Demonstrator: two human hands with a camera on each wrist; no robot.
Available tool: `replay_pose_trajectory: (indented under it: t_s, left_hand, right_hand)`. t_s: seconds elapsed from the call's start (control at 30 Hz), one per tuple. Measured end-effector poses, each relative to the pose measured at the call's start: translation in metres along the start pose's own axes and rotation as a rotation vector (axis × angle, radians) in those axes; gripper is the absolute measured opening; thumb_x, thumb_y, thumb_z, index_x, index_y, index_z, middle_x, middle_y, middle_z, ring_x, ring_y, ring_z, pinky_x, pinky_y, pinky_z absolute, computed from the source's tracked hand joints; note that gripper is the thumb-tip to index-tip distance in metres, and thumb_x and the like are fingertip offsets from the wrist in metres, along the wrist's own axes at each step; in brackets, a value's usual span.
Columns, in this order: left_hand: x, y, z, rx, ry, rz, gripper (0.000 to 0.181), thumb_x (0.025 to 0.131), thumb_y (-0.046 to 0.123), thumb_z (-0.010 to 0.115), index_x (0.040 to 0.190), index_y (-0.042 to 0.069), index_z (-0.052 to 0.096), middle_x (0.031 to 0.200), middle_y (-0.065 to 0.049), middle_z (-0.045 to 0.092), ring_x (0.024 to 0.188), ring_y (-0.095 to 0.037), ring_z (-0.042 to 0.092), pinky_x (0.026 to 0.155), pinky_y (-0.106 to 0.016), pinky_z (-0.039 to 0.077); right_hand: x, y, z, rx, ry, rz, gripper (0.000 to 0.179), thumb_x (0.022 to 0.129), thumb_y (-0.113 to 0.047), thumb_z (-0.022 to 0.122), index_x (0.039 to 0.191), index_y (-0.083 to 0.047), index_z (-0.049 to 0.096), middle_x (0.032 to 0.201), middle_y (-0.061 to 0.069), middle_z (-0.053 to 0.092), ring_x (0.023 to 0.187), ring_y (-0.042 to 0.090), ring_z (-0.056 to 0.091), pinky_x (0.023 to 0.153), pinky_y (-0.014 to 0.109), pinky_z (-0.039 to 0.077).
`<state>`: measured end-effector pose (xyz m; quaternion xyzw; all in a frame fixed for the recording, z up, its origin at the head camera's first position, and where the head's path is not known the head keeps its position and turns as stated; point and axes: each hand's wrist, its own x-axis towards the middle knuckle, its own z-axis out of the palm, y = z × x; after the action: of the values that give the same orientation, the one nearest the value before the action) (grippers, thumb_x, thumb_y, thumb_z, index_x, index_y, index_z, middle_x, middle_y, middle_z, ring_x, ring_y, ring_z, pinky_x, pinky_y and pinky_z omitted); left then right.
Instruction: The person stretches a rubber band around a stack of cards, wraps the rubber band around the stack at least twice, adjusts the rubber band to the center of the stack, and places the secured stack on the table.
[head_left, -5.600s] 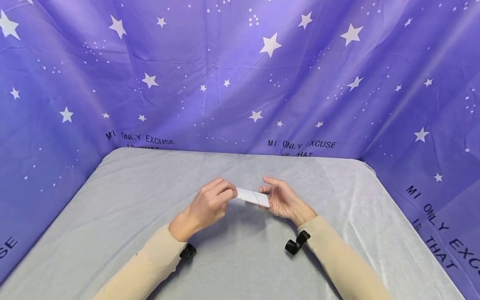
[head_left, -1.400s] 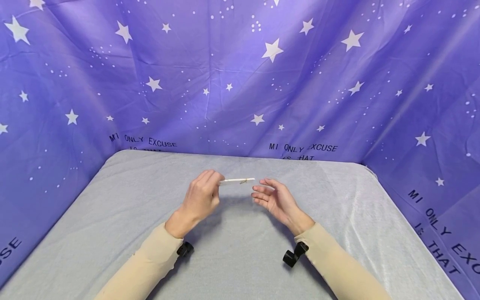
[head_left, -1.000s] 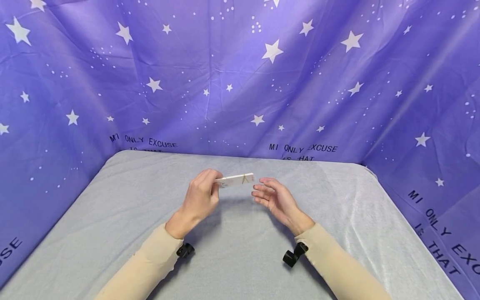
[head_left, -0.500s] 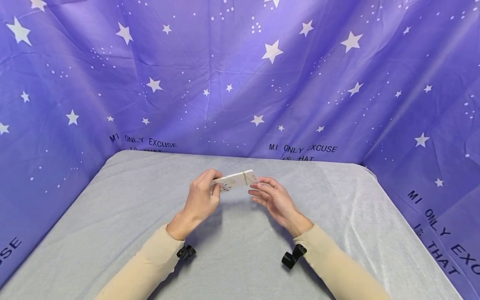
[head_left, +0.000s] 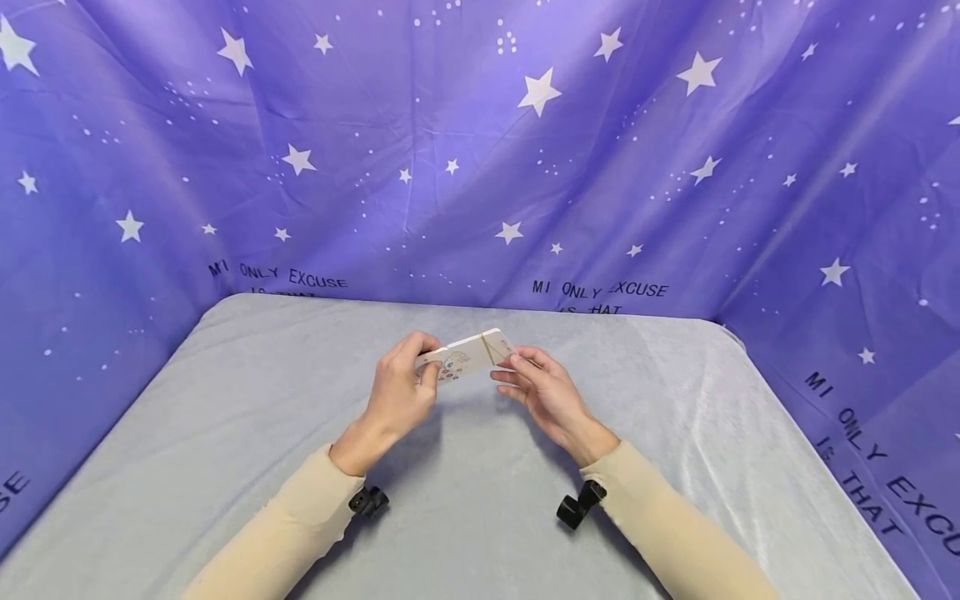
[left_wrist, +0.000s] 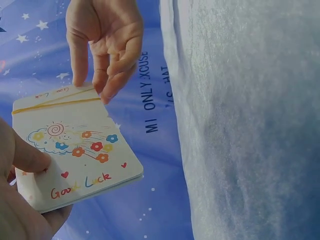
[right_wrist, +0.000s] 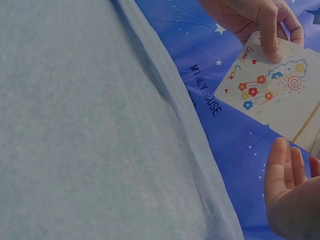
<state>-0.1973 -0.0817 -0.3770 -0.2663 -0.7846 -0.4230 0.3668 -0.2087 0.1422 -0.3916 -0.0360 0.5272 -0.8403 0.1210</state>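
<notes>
- Pinching one white rectangular flower-printed pad (left_wrist: 77, 144) above the grey cloth-covered table (head_left: 480, 533), towards its far edge: left hand (head_left: 399, 385).
- Crossing the pad: one thin yellow band (left_wrist: 57, 105).
- Half-open, fingertips at the banded end: right hand (head_left: 552, 396).

The white pad (left_wrist: 75, 149) (printed "Good Luck" in coloured letters) tilts above the worktop (head_left: 472, 542), yellow band (left_wrist: 55, 105) across one end.

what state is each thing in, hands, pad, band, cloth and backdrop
Left hand, gripping the pad, thumb on its printed face
Right hand, fingertips at the pad's banded end, grip unclear
Pad, held up, tilted
Band, stretched around the pad near one end
Cloth, lightly wrinkled
Backdrop, hanging, creased
</notes>
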Motion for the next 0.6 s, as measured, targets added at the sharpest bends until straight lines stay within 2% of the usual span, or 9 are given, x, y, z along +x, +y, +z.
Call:
replay_pose_trajectory:
  t_s: [0.13,0.23,0.47,0.6]
  left_hand:
    - [0.0001,0.0006,-0.0004,-0.018,-0.009,-0.017,0.026,0.071,-0.014,0.065,0.087,0.005,0.057,0.082,-0.006,0.063,0.080,-0.021,0.065,0.068,-0.037,0.053]
    - [0.0000,0.0009,0.0002,-0.051,-0.020,-0.057,0.026,0.072,-0.014,0.066,0.087,0.005,0.057,0.081,-0.006,0.063,0.079,-0.020,0.065,0.069,-0.037,0.053]
    - [-0.0010,0.0037,0.0015,-0.166,-0.048,-0.242,0.027,0.073,-0.016,0.065,0.087,0.006,0.058,0.081,-0.005,0.065,0.079,-0.017,0.065,0.069,-0.035,0.054]
    - [-0.0014,0.0037,0.0018,-0.191,-0.060,-0.306,0.025,0.075,-0.014,0.065,0.087,0.006,0.057,0.081,-0.006,0.065,0.077,-0.017,0.065,0.067,-0.034,0.053]
  right_hand:
    - [0.0006,-0.0001,0.0014,0.007,0.008,-0.009,0.010,0.096,-0.006,0.053,0.105,-0.009,0.054,0.101,0.008,0.066,0.098,0.026,0.064,0.086,0.037,0.052]
    - [0.0005,-0.0004,0.0022,0.011,0.014,-0.023,0.011,0.095,-0.004,0.053,0.104,-0.010,0.055,0.100,0.007,0.065,0.095,0.024,0.065,0.084,0.036,0.053]
    - [-0.0005,0.0005,0.0031,0.017,0.032,-0.073,0.010,0.095,-0.002,0.054,0.098,-0.011,0.058,0.095,0.006,0.065,0.088,0.023,0.067,0.078,0.034,0.055]
    - [-0.0018,0.0012,0.0047,0.019,0.048,-0.119,0.009,0.094,-0.002,0.055,0.097,-0.009,0.058,0.094,0.006,0.062,0.084,0.021,0.067,0.074,0.031,0.056]
